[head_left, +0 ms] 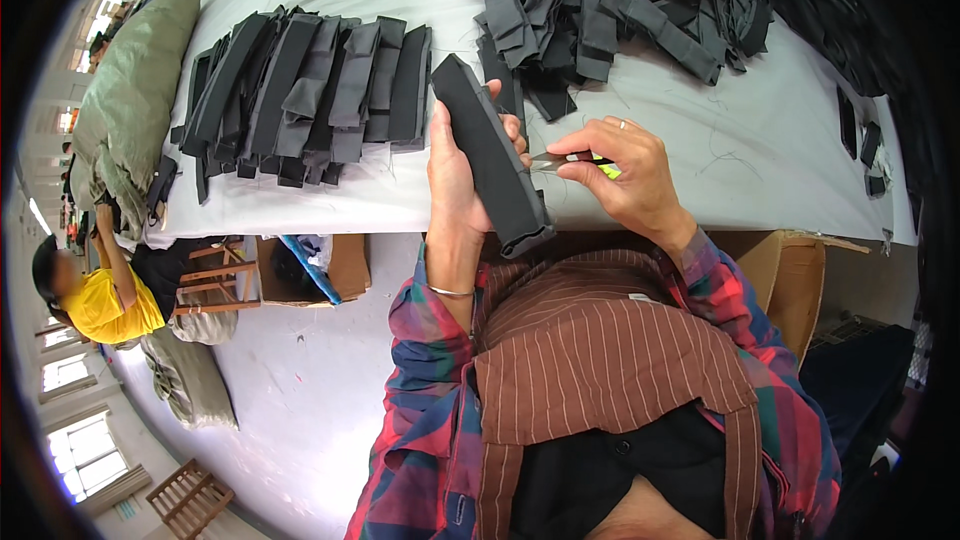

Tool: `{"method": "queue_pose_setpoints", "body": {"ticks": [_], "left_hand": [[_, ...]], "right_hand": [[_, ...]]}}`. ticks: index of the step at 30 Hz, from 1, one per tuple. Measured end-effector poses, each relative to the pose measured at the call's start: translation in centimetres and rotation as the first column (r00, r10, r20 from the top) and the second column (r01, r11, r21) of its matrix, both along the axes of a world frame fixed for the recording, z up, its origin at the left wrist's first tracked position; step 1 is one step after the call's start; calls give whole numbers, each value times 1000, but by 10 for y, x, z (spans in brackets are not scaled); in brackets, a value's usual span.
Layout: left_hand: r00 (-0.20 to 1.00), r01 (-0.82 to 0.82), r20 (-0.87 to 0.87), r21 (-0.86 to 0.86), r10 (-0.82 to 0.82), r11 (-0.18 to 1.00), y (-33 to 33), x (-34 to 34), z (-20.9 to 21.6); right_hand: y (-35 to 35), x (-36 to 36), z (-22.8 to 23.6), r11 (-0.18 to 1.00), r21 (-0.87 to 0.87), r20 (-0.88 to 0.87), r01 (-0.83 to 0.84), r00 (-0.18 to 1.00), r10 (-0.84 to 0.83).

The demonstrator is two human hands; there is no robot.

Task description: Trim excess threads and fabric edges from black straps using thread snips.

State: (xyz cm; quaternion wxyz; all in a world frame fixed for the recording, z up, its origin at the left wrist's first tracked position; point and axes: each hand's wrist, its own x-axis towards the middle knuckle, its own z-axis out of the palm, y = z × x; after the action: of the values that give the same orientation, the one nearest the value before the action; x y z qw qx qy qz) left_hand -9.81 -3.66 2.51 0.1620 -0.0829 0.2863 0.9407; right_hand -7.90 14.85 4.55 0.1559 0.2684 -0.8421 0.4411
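Work looked partway, with one long black folded fabric strip (490,155) in progress. It slanted across the left hand (458,180), fingers curled around it, beside a small metal-bladed tool (572,157) pinched by the right hand (635,172). Beyond, a row of dark fabric strips (290,90) seemed done; farther, a loose dark fabric heap (600,15) seemed remaining.

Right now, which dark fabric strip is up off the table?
The folded strip held in your left hand; the others lie on the white table, mostly in the left row or the heap farther back.
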Motion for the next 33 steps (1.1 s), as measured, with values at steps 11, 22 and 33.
{"method": "queue_pose_setpoints", "body": {"ticks": [11,22,33], "left_hand": [[1000,5,-18,-101,-7,995,0,11,5],[998,42,-43,-94,-46,995,-1,14,4],[997,68,-21,-90,-70,994,2,14,1]], "right_hand": [[5,5,5,992,103,-127,-79,988,92],[5,9,4,992,106,-174,-68,981,86],[7,12,-4,993,38,-32,-113,993,114]]}}
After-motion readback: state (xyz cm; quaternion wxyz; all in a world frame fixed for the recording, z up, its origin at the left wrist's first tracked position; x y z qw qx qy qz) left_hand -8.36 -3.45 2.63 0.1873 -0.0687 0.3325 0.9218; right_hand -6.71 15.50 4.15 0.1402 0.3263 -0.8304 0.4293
